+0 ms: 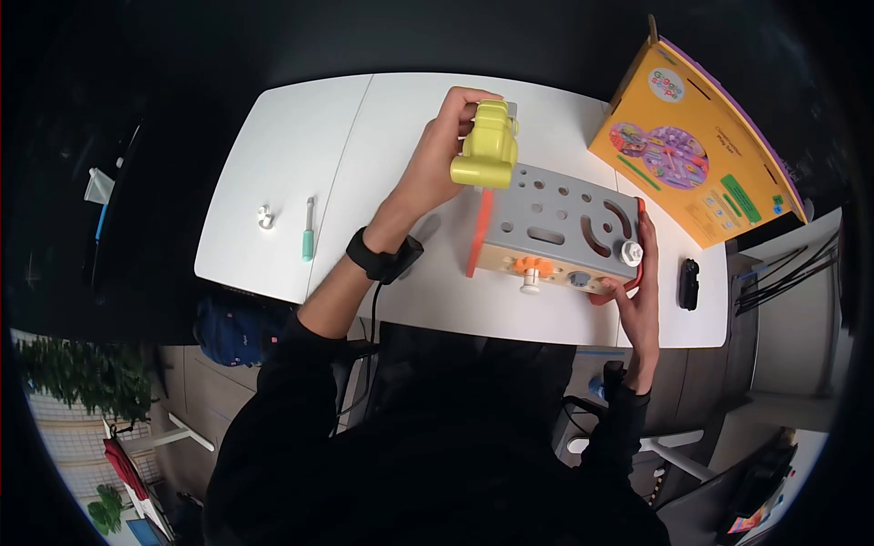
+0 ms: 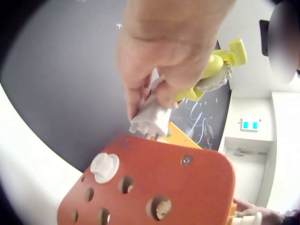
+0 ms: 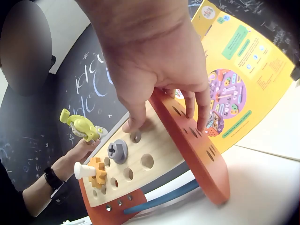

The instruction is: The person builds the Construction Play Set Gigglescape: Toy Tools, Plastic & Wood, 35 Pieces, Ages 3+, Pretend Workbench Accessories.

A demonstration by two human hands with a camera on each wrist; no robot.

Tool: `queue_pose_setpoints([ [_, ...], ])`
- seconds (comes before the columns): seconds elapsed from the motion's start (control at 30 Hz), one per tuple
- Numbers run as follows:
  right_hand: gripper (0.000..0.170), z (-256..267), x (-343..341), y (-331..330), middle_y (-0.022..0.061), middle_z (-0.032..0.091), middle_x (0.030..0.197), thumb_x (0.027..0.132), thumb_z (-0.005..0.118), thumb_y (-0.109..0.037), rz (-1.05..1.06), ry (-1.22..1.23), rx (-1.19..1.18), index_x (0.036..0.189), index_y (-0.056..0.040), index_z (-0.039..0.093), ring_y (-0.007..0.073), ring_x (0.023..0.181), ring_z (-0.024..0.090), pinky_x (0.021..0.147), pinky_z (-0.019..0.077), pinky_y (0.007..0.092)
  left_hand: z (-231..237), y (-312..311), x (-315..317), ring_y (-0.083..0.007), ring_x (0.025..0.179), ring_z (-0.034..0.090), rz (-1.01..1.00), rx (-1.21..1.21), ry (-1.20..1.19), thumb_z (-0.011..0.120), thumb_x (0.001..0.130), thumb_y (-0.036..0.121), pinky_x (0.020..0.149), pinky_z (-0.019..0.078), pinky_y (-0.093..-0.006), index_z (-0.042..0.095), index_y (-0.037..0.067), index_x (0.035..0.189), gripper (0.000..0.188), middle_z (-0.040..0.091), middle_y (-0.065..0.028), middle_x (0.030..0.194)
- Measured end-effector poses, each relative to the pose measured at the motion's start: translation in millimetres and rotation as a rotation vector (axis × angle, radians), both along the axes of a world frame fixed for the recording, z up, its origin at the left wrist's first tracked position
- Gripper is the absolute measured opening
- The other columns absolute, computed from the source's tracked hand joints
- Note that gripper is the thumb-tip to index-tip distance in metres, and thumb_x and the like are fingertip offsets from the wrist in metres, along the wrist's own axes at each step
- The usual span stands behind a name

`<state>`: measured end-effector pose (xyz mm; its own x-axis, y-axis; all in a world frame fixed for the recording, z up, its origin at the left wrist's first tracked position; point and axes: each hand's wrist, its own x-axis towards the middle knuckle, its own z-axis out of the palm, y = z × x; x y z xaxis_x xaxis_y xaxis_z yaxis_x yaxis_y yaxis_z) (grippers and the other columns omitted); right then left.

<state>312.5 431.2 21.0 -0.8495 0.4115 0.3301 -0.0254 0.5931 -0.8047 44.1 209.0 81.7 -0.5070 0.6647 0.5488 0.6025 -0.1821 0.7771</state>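
Note:
My left hand pinches the light grey block of a lime-yellow toy vise. The vise is raised at the left end of a toy workbench, and its block is close over the top edge of the red end panel. At the other end, my right hand grips the workbench, thumb on the wooden side and fingers over the outer red panel. That wooden side carries an orange gear with a white peg and a grey bolt.
A green-handled screwdriver and a small white piece lie at the left of the white table. Behind the workbench on the right stands a yellow box. A black case lies near the right edge.

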Motion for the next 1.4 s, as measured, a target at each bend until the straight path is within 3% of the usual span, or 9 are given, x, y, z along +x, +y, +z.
queue_pose_setpoints([
  [0.23, 0.099, -3, -1, 3, 0.0128, 0.021, 0.162, 0.077, 0.078, -0.022, 0.007, 0.002, -0.026, 0.156, -0.0087, 0.021, 0.0323, 0.147, 0.029, 0.119, 0.0315, 0.0467, -17, 21, 10, -0.0157, 0.103, 0.063, -0.074, -0.01, -0.285, 0.075, 0.081, 0.002, 0.085, 0.0533, -0.0296, 0.045, 0.01, 0.129, 0.056, 0.061, -0.007, 0.11],
  [0.4, 0.099, 1, 0, -1, 0.013, 0.022, 0.162, 0.077, 0.079, -0.024, -0.019, -0.016, -0.037, 0.156, -0.0084, 0.021, 0.0322, 0.146, 0.03, 0.117, 0.0348, 0.0464, -8, 19, 20, -0.0114, 0.089, 0.058, -0.024, -0.068, -0.117, 0.08, 0.075, 0.009, 0.078, 0.0495, -0.0273, 0.045, 0.011, 0.13, 0.066, 0.059, -0.0036, 0.101],
  [0.87, 0.099, -6, 0, 3, 0.0166, 0.022, 0.162, 0.078, 0.079, -0.022, 0.009, 0.032, -0.01, 0.156, -0.0059, 0.02, 0.0323, 0.148, 0.026, 0.121, 0.0264, 0.0477, -22, 16, 13, -0.0232, 0.111, 0.06, -0.08, -0.257, -0.044, 0.073, 0.085, 0.004, 0.1, 0.0513, -0.0377, 0.029, 0.013, 0.145, 0.075, 0.056, -0.0137, 0.124],
  [1.07, 0.096, -4, 1, 6, 0.0168, 0.023, 0.161, 0.08, 0.077, -0.02, 0.068, 0.069, 0.05, 0.156, -0.0054, 0.02, 0.0312, 0.148, 0.026, 0.121, 0.0262, 0.0463, -23, -24, 1, -0.0238, 0.126, 0.055, -0.027, -0.092, 0.01, 0.064, 0.091, -0.002, 0.108, 0.0449, -0.0379, 0.017, 0.017, 0.156, 0.082, 0.054, -0.013, 0.134],
  [1.13, 0.094, -3, 2, 1, 0.0165, 0.024, 0.161, 0.08, 0.076, -0.017, 0.053, 0.061, 0.031, 0.156, -0.0051, 0.021, 0.031, 0.148, 0.027, 0.121, 0.0254, 0.0455, -29, -51, -10, -0.0238, 0.124, 0.057, -0.015, -0.07, -0.072, 0.061, 0.092, -0.004, 0.107, 0.0461, -0.0374, 0.027, 0.015, 0.153, 0.072, 0.055, -0.0113, 0.132],
  [1.2, 0.094, -7, 2, 6, 0.0164, 0.024, 0.161, 0.08, 0.075, -0.016, 0.05, 0.048, 0.035, 0.156, -0.0052, 0.021, 0.0308, 0.148, 0.027, 0.121, 0.0252, 0.0454, -42, -79, -27, -0.0245, 0.12, 0.059, 0.055, -0.318, -0.118, 0.063, 0.092, 0.001, 0.104, 0.0476, -0.0359, 0.048, 0.011, 0.142, 0.053, 0.057, -0.0123, 0.131],
  [1.23, 0.093, -5, 2, 4, 0.0157, 0.023, 0.162, 0.079, 0.074, -0.012, 0.038, 0.032, 0.029, 0.156, -0.0054, 0.021, 0.0305, 0.148, 0.027, 0.121, 0.0252, 0.0454, -51, -92, -31, -0.0245, 0.12, 0.059, 0.061, -0.315, -0.112, 0.063, 0.092, 0.001, 0.104, 0.0476, -0.0359, 0.048, 0.011, 0.142, 0.053, 0.057, -0.0123, 0.131],
  [1.3, 0.093, -2, 3, 0, 0.0153, 0.023, 0.162, 0.08, 0.073, -0.01, 0.055, 0.047, 0.027, 0.156, -0.0056, 0.02, 0.0304, 0.148, 0.028, 0.121, 0.0252, 0.0452, -71, -114, -38, -0.0255, 0.113, 0.061, 0.185, -0.708, 0.042, 0.07, 0.088, 0.006, 0.098, 0.0503, -0.0348, 0.064, 0.008, 0.123, 0.036, 0.061, -0.0135, 0.125],
  [1.4, 0.093, 0, 2, -1, 0.0145, 0.023, 0.162, 0.08, 0.073, -0.007, 0.067, 0.06, 0.028, 0.156, -0.0058, 0.019, 0.03, 0.148, 0.028, 0.122, 0.0249, 0.0445, -112, -137, -52, -0.0268, 0.107, 0.062, 0.169, -0.742, 0.14, 0.076, 0.083, 0.011, 0.092, 0.0515, -0.0352, 0.069, 0.007, 0.115, 0.033, 0.064, -0.0142, 0.118],
])
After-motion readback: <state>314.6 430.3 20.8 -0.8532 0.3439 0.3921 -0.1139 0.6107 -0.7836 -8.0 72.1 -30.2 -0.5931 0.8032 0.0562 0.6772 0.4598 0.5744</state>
